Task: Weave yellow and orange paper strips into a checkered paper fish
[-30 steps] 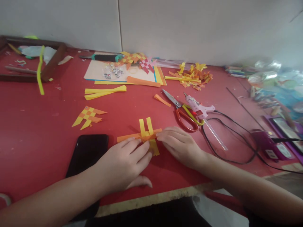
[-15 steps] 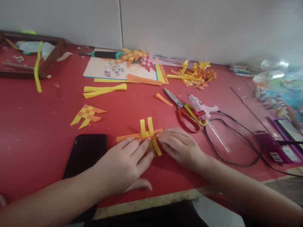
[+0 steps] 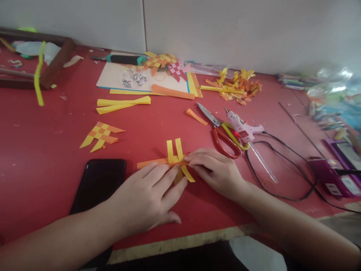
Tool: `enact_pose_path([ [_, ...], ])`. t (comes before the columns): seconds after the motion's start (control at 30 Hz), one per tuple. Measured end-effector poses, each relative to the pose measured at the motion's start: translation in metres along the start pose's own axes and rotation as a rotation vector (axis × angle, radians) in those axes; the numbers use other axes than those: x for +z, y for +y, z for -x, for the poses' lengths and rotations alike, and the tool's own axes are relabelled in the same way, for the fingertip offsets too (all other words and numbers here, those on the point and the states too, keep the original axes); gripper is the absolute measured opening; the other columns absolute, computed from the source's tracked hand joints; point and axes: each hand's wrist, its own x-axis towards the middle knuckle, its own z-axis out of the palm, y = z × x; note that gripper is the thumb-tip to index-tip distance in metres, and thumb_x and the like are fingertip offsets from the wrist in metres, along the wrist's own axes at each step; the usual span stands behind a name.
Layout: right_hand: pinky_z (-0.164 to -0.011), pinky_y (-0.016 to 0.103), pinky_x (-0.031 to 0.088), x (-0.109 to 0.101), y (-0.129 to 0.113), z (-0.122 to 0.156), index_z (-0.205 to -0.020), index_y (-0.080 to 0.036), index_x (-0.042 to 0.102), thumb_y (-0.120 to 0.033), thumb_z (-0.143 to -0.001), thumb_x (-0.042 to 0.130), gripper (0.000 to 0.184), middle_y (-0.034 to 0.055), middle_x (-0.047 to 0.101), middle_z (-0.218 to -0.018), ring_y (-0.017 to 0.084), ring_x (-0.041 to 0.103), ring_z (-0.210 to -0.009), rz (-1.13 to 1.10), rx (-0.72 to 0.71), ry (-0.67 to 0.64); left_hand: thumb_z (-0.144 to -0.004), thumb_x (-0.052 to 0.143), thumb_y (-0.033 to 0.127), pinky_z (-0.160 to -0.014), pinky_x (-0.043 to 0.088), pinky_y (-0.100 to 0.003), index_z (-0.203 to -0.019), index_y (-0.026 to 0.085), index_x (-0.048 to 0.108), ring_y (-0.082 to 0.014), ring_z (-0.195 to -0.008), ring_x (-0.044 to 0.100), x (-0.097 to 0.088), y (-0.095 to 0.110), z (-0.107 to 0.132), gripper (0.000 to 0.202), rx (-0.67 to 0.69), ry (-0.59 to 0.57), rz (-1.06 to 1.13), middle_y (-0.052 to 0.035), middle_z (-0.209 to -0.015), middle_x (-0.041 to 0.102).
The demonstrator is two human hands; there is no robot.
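In the head view, yellow paper strips (image 3: 178,149) cross orange paper strips (image 3: 150,163) in a small weave on the table in front of me. My left hand (image 3: 153,195) lies over its left and near side, fingers stretched out and pressing it down, thumb apart below. On the other side, my right hand (image 3: 218,171) has its fingertips closed together on the right end of the orange strips. That end is mostly hidden under the fingers. A checkered orange and yellow paper fish (image 3: 101,134) lies to the left, beyond a black phone (image 3: 100,184).
Scissors (image 3: 222,130) and a pink glue gun (image 3: 244,128) with a looped cord lie to the right. Loose yellow strips (image 3: 124,102), a utility knife (image 3: 124,59) and a heap of paper scraps (image 3: 239,86) are farther back. A wooden tray (image 3: 59,62) stands at the left.
My right hand has shifted slightly left over the orange strips' end, covering more of it. My left hand stays on the weave. The view has turned slightly.
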Motion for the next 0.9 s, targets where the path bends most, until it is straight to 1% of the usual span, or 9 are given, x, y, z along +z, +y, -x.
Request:
enact_pose_path([
  [0.1,-0.086,0.032,0.059,-0.0004,-0.0007,-0.0006,-0.101,-0.021,0.065,-0.010,-0.091,0.058,0.017,0.0040,0.075,-0.097,0.017,0.069,-0.095,-0.003,0.009,-0.001,-0.085,0.061,0.062,-0.091,0.047,-0.043,-0.126,0.010,0.064,-0.0311,-0.100,0.065,0.0004,0.0004,0.0002,0.067,-0.002,0.018,0.005,-0.0165,-0.119,0.071],
  [0.23,-0.085,0.032,0.059,-0.0009,-0.0015,-0.0007,-0.102,-0.021,0.065,-0.010,-0.091,0.058,0.018,0.0039,0.075,-0.098,0.016,0.069,-0.096,-0.008,0.007,-0.004,-0.086,0.058,0.064,-0.092,0.045,-0.042,-0.128,0.010,0.063,-0.0303,-0.101,0.065,0.0003,0.0017,0.0003,0.068,-0.003,0.007,0.002,-0.0163,-0.120,0.071],
  [0.33,-0.086,0.031,0.059,-0.0004,-0.0018,-0.0011,-0.102,-0.021,0.065,-0.009,-0.090,0.059,0.017,0.0039,0.075,-0.097,0.016,0.069,-0.095,-0.008,0.003,0.002,-0.086,0.058,0.064,-0.090,0.044,-0.041,-0.127,0.009,0.063,-0.0294,-0.097,0.065,-0.0004,0.0025,0.0005,0.069,-0.001,0.005,-0.001,-0.0168,-0.118,0.071],
  [0.53,-0.086,0.031,0.059,0.0001,-0.0027,-0.0016,-0.100,-0.019,0.066,-0.008,-0.088,0.060,0.017,0.0044,0.075,-0.095,0.017,0.069,-0.095,-0.006,-0.003,0.017,-0.084,0.061,0.064,-0.089,0.044,-0.041,-0.128,0.009,0.062,-0.0295,-0.095,0.064,-0.0011,0.0027,0.0008,0.071,-0.007,0.013,-0.008,-0.0175,-0.120,0.070],
  [0.9,-0.085,0.034,0.061,0.0000,-0.0018,-0.0017,-0.102,-0.021,0.067,-0.009,-0.089,0.058,0.020,0.0042,0.076,-0.095,0.018,0.070,-0.095,-0.019,-0.013,0.019,-0.086,0.058,0.064,-0.087,0.045,-0.042,-0.129,0.007,0.061,-0.0298,-0.094,0.064,-0.0007,0.0010,-0.0009,0.071,0.000,-0.014,0.000,-0.0187,-0.122,0.069],
])
